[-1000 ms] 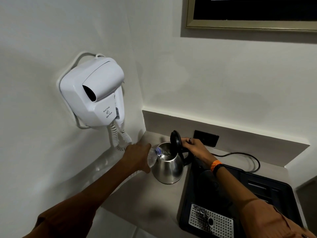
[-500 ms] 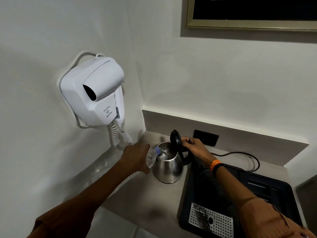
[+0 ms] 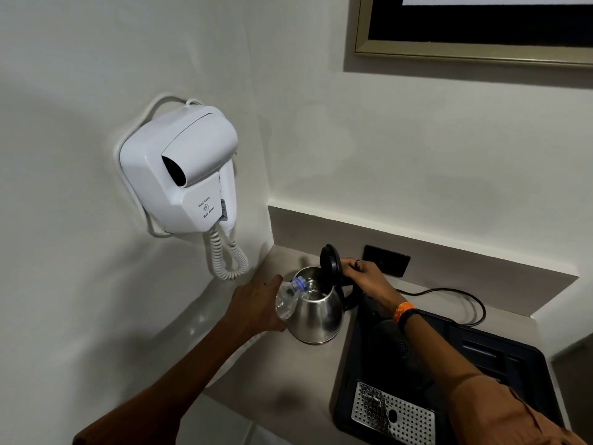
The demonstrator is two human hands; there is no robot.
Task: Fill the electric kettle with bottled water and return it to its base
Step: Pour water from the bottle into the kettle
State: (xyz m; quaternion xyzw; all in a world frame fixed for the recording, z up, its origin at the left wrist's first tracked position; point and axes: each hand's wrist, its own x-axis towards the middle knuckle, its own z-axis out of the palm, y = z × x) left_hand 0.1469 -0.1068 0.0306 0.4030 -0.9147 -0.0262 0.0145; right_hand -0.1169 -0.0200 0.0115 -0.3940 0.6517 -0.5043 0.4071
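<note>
1. One steel kettle [image 3: 316,313], lid flipped up.
2. One clear water bottle [image 3: 287,298] with a blue neck ring.
3. Two hands: left hand [image 3: 256,305], right hand [image 3: 365,279].
4. One wall hair dryer [image 3: 179,170].
5. One black tray [image 3: 449,380].
6. One orange wristband [image 3: 403,310].
7. One wall socket [image 3: 386,261], one black cord [image 3: 455,292].

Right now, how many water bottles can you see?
1: the water bottle is in the left hand, tipped with its neck over the open kettle. Others may sit outside the frame.
</note>
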